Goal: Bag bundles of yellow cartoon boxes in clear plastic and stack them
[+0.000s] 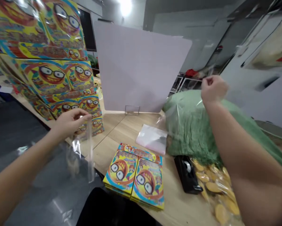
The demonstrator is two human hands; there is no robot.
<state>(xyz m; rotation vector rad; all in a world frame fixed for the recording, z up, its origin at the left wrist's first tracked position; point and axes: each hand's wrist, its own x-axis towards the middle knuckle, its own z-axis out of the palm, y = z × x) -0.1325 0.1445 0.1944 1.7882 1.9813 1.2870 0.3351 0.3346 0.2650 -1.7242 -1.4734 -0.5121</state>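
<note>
Clear film (90, 150) dangles pinched in the left hand (71, 123) at 9 o'clock, off the counter (176, 210); the right hand (213, 89), fisted, holds up a bagged green bundle (190, 125).

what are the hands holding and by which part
The left hand pinches a clear plastic bag by its top edge; the right hand grips clear film at its upper edge.
</note>
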